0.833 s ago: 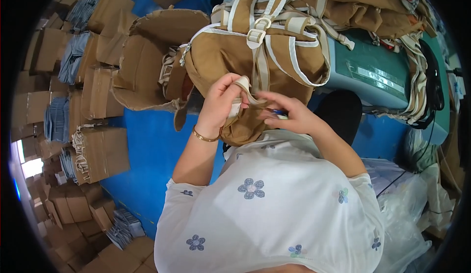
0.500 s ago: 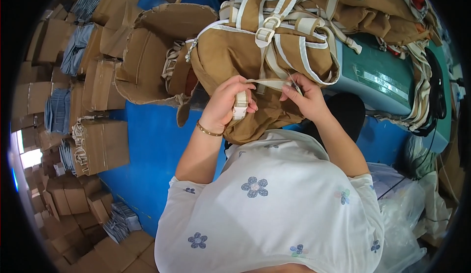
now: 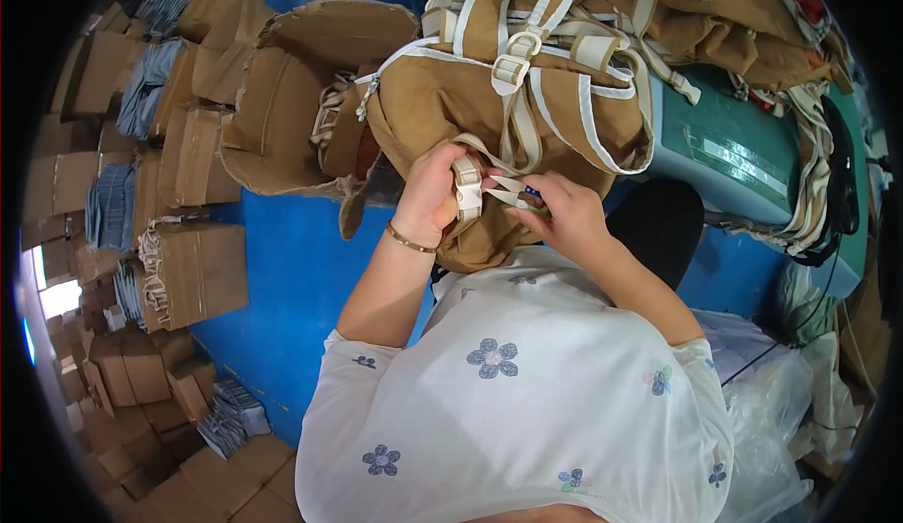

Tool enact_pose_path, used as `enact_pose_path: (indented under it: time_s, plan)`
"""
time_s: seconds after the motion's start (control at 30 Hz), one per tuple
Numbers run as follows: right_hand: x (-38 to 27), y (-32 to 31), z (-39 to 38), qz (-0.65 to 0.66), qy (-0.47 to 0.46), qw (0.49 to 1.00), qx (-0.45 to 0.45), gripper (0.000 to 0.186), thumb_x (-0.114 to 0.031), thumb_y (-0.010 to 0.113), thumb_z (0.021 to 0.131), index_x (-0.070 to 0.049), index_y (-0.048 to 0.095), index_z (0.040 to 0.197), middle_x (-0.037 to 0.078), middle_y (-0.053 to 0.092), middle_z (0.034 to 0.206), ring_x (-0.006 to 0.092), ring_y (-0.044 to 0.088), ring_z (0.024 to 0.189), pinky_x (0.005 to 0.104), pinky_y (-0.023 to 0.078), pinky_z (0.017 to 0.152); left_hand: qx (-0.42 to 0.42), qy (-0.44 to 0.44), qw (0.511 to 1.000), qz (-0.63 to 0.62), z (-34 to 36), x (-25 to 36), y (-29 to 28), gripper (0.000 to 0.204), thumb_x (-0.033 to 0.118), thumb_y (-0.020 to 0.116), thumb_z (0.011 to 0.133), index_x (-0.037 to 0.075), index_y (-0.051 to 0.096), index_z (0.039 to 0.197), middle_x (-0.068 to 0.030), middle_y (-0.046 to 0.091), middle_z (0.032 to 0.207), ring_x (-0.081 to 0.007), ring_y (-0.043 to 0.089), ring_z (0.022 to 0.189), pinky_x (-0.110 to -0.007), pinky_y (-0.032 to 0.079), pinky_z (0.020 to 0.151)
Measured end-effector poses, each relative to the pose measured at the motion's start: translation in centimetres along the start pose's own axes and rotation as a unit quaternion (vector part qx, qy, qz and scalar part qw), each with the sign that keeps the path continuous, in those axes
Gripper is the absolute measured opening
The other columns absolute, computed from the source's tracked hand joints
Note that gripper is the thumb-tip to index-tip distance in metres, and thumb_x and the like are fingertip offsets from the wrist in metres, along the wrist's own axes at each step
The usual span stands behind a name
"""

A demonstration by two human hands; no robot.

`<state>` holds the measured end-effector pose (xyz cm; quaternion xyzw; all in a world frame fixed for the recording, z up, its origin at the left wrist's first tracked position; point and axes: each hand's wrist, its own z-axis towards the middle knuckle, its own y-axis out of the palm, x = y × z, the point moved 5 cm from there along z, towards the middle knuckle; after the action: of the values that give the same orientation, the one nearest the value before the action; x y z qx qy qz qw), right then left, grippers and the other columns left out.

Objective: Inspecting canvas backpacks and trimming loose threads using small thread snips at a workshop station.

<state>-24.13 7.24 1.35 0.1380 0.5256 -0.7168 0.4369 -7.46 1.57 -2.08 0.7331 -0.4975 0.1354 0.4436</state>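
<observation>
A tan canvas backpack [image 3: 423, 109] with white-edged flaps lies across my lap, its shoulder strap and pale buckle [image 3: 509, 73] facing up. My left hand [image 3: 431, 196] is closed around a folded cream-and-tan webbing strap with a white plastic buckle [image 3: 468, 198]. Close beside it, my right hand [image 3: 574, 214] pinches the loose end of the webbing [image 3: 513, 187] between thumb and fingers. A small dark blue bit shows at those fingertips, too small to name. The webbing runs from the bag in a loop between both hands.
An open carton [image 3: 282, 100] holding tan straps stands left of the bag. More tan bags [image 3: 724, 24] are piled on a green-topped table [image 3: 724, 147] at right. Cartons [image 3: 202, 274] and grey-blue bundles [image 3: 113, 208] line the left. Clear plastic bags [image 3: 771, 419] lie at lower right.
My right hand has moved left and down, bringing the webbing end close to my left hand. The strap, stretched between the hands before, now hangs in a loop.
</observation>
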Motion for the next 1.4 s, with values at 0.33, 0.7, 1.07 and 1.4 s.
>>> enact_pose_path:
  time_s: [0.33,0.7,1.07,1.4]
  plan:
    - [0.1,0.9,0.2,-0.009,-0.058,0.998,0.033,0.039,-0.021,0.077,0.069,-0.005,0.052,0.094,0.007,0.057,0.067,0.0219,0.058,0.054,0.0303,0.046,0.048,-0.048,0.038,0.997,0.040,0.1,-0.7,-0.2,0.011,0.005,0.045,0.087,0.000,0.053,0.092,-0.0100,0.058,0.078,-0.0191,0.058,0.069,-0.031,0.048,0.063]
    - [0.2,1.0,0.5,-0.039,-0.049,0.998,0.019,0.037,-0.020,0.076,0.070,-0.007,0.050,0.093,0.007,0.058,0.066,0.0241,0.059,0.055,0.0324,0.047,0.047,-0.050,0.014,0.998,-0.022,0.0,-0.8,0.0,0.013,0.002,0.046,0.086,-0.002,0.052,0.097,-0.0101,0.057,0.079,-0.0196,0.058,0.071,-0.031,0.048,0.063]
    - [-0.1,1.4,0.5,-0.024,-0.047,0.999,0.005,0.039,-0.020,0.075,0.071,-0.007,0.049,0.095,0.007,0.058,0.066,0.0247,0.059,0.056,0.0329,0.047,0.048,-0.064,0.011,0.998,-0.019,-0.2,-1.0,0.1,0.012,0.002,0.045,0.086,-0.002,0.051,0.096,-0.0099,0.057,0.077,-0.0189,0.057,0.069,-0.030,0.048,0.062]
    - [-0.5,1.5,0.7,-0.029,-0.051,0.998,-0.020,0.031,-0.021,0.071,0.073,-0.008,0.050,0.091,0.005,0.058,0.069,0.0233,0.061,0.061,0.0335,0.047,0.050,-0.084,0.000,0.996,0.010,-0.3,-1.1,0.4,0.013,0.003,0.043,0.086,0.002,0.052,0.095,-0.0074,0.057,0.080,-0.0166,0.056,0.072,-0.030,0.049,0.066]
